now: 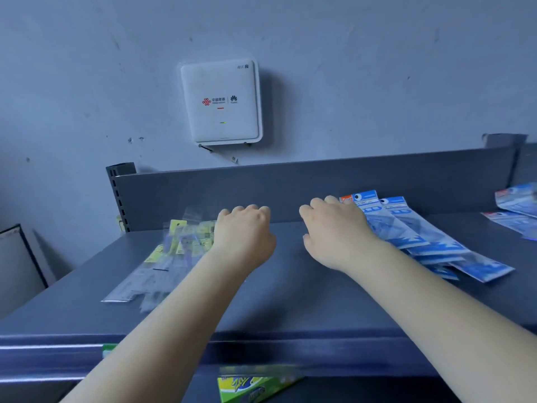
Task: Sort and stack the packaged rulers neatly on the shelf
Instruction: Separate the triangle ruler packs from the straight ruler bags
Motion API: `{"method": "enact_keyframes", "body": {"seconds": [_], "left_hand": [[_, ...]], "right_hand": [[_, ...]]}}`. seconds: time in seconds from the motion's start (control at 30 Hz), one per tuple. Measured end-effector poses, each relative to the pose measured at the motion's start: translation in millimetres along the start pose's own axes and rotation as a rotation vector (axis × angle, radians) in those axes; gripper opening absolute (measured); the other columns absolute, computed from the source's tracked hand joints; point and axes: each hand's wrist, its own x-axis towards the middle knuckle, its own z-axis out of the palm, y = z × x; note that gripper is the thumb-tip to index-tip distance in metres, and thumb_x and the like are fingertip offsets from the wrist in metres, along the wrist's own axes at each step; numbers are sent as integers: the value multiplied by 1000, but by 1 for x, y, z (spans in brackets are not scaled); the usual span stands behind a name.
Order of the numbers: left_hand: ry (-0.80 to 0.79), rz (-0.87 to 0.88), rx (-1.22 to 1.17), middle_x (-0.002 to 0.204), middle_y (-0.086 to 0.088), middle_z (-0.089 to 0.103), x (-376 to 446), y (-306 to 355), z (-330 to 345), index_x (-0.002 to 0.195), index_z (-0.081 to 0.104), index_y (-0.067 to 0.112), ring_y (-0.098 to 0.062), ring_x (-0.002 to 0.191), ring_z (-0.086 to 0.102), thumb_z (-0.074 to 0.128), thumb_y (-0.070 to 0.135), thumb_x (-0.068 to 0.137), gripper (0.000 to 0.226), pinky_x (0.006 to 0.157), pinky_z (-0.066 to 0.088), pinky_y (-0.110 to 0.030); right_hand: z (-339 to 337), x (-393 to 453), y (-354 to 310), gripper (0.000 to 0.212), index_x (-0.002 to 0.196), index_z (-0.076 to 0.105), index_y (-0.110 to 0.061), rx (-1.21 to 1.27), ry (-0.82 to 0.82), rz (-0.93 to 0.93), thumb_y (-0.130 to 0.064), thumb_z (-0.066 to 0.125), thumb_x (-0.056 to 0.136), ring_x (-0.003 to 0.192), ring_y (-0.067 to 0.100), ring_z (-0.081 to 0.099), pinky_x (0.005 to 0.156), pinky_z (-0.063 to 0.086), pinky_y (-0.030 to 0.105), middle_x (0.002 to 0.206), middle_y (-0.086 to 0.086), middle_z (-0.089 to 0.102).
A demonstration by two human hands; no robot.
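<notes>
On the grey shelf [290,301] a loose pile of clear ruler packs with yellow labels [171,254] lies at the left and looks blurred. My left hand [244,234] hovers at this pile's right edge, back up and fingers curled down; its fingertips are hidden, so any hold on a pack cannot be seen. To the right, several blue ruler packs [430,242] fan out across the shelf. My right hand [334,231] is at their left end, fingers bent and spread, its outer edge against the top blue pack.
More blue packs [517,202] lie on the neighbouring shelf at far right. A grey back panel [290,190] closes the shelf's rear. A white router [220,103] hangs on the wall above. A green-yellow package [255,388] sits on the lower shelf, below the front lip [87,350].
</notes>
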Motion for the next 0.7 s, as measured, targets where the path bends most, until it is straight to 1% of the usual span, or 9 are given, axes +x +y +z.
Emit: {"method": "enact_keyframes", "body": {"seconds": [0.07,0.1,0.13,0.2,0.33,0.4,0.5,0.57,0.7], "left_hand": [[11,45,-12,79,5,41,5,25,0,87,40,16,-21,81,41,47,24,88,10,72,25,-28],[19,67,-16,83,4,44,8,39,-1,88,42,16,-22,82,43,47,24,88,9,72,25,-28],[29,88,-16,87,2,48,11,54,-1,91,45,16,-22,85,46,47,24,88,9,72,26,-28],[46,122,-18,97,1,55,17,85,-3,100,52,16,-23,93,52,47,25,89,15,73,27,-27],[40,177,-71,109,2,59,31,155,-7,113,54,17,-22,103,54,47,28,90,26,78,30,-27],[35,196,-73,110,1,58,38,190,-8,112,53,16,-23,105,53,47,29,91,26,79,30,-28],[26,226,-67,108,0,58,45,242,-8,106,53,15,-24,104,52,46,29,91,22,83,33,-30],[34,239,-76,107,0,58,50,275,-8,100,51,15,-24,104,53,46,30,91,18,79,31,-30],[42,266,-87,107,1,57,62,337,-8,104,51,16,-22,104,53,46,32,92,21,78,28,-29]], "right_hand": [[0,-12,23,24,114,46,-14,-14,-5,33,-25,44,94,113,25,45,82,33,33,117,3,50],[1,-18,35,23,114,46,-14,-19,-6,49,-24,45,93,113,25,45,81,32,32,118,3,50],[0,-25,48,23,113,47,-14,-24,-8,65,-23,46,92,113,24,45,79,31,31,118,3,50],[0,-40,76,25,114,47,-15,-28,-13,98,-25,46,92,113,24,46,76,27,30,119,3,51],[-2,-72,140,22,111,47,-15,-76,-13,149,-24,46,92,107,23,46,75,27,30,114,2,51],[-2,-89,173,21,110,48,-15,-120,-12,160,-24,48,91,105,23,46,74,26,30,112,2,51],[-4,-113,218,21,109,48,-15,-149,-13,176,-26,47,92,106,25,47,74,26,32,112,2,51],[-3,-125,247,22,111,47,-14,-142,-13,182,-28,45,93,109,25,46,76,29,33,113,3,51],[0,-149,303,21,110,47,-14,-96,-25,213,-26,45,93,112,26,47,81,35,34,117,3,52]]}}
